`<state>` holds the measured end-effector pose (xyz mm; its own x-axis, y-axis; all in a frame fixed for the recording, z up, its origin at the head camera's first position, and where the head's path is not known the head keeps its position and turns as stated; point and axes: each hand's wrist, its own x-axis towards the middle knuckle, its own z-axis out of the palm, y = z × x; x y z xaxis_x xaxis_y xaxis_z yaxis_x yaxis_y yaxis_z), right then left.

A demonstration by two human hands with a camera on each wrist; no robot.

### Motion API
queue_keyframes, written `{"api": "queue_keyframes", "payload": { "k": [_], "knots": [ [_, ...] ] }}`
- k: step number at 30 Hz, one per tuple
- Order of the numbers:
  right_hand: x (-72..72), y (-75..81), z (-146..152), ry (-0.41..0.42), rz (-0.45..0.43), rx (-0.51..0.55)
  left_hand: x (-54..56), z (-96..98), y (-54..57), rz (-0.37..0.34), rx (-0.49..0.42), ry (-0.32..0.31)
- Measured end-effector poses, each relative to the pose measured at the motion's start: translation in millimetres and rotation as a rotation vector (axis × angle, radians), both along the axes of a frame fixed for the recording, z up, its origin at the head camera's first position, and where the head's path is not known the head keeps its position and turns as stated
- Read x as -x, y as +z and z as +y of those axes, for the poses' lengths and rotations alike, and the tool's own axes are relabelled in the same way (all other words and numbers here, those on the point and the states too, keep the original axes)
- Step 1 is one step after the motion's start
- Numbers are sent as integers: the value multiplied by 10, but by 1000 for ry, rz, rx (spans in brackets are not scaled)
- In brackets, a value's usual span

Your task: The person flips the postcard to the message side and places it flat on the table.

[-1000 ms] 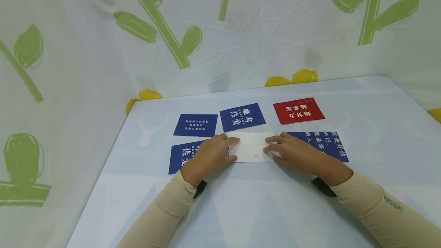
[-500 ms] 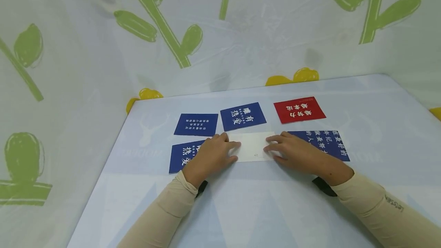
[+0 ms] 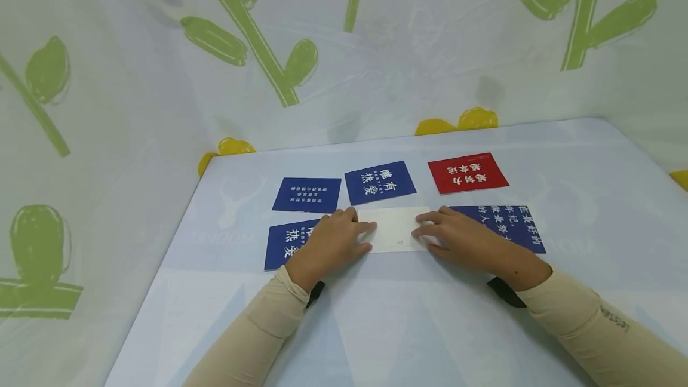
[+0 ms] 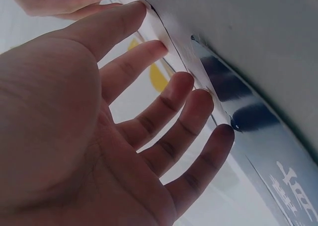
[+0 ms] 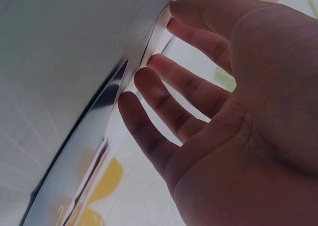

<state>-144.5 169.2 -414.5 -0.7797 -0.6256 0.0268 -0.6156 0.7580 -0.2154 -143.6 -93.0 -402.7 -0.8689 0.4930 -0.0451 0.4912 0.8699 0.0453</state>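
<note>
A white card (image 3: 395, 224) with a small mark near its lower edge lies flat on the table between my hands. My left hand (image 3: 334, 242) rests its fingertips on the card's left end, while my right hand (image 3: 463, 240) touches the right end. In both wrist views the fingers are spread and only slightly bent, with their tips down at the surface. Part of a blue card (image 3: 279, 246) with white characters shows beside my left hand, which covers its right side. Another blue card (image 3: 518, 230) is partly hidden behind my right hand.
Farther back lie a blue card (image 3: 306, 194) with small text, a blue card (image 3: 395, 182) with large characters, and a red card (image 3: 467, 173). The pale table (image 3: 376, 327) meets a leaf-patterned curtain (image 3: 419, 76) at its back edge.
</note>
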Motion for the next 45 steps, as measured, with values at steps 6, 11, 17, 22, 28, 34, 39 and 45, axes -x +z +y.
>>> {"api": "queue_keyframes", "payload": {
  "k": [6, 11, 17, 22, 28, 34, 39, 45],
  "knots": [
    [-1, -1, -1, 1, 1, 2, 4, -2, -20, -3, -1, 6],
    [-1, 2, -4, 2, 16, 4, 2, -2, -13, 3, -2, 6],
    [2, -12, -1, 9, 22, -2, 1, -3, -9, 2, 0, -1],
    [4, -5, -3, 13, 15, -5, -9, -2, 12, -10, -1, 1],
    [-1, -13, 0, 8, 22, -5, -10, 0, 15, -20, -4, 3],
    [-9, -11, 2, 6, 23, -4, -13, -3, 7, -21, -5, 2],
    [-8, -13, 1, 7, 28, 1, -13, -4, 7, -21, -5, 2],
    [-3, 10, 12, 12, 17, -10, -10, 5, 1, -22, 4, 2]
  ]
}}
